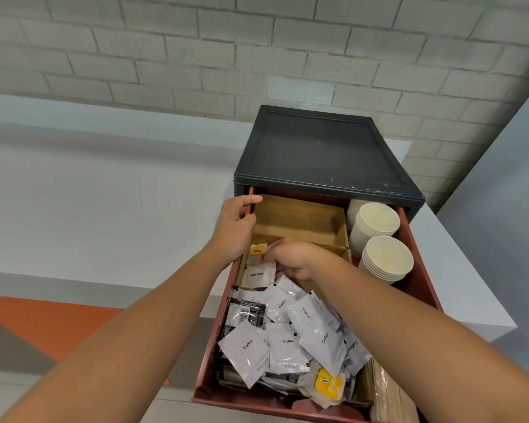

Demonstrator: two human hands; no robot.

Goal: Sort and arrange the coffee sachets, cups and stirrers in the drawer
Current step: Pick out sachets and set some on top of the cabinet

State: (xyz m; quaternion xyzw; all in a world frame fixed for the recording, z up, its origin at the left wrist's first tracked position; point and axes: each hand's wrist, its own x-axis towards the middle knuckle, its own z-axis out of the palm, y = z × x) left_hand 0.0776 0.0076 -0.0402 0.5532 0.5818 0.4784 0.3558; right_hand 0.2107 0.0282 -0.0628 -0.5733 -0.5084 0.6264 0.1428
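two bare forearms are stretched from the bottom edge toward a red drawer (422, 270), which is pulled out of a black cabinet (318, 148) set on a white worktop (458, 270); the left hand (235, 230) is curled round the drawer's left wall, thumb hooked over the rim; the right hand (290, 259) is held over a cardboard divider (300, 218), and a tea sachet (257, 251) with a yellow label is pinched by its fingertips; coffee sachets (287, 341) are heaped loosely in the drawer's front part, with a yellow-tagged tea bag (327, 384) at the near edge; two stacks of paper cups (376, 222) are leaned along the right wall, mouths turned toward the camera; a pale bundle (388, 395) at the near right corner cannot be identified
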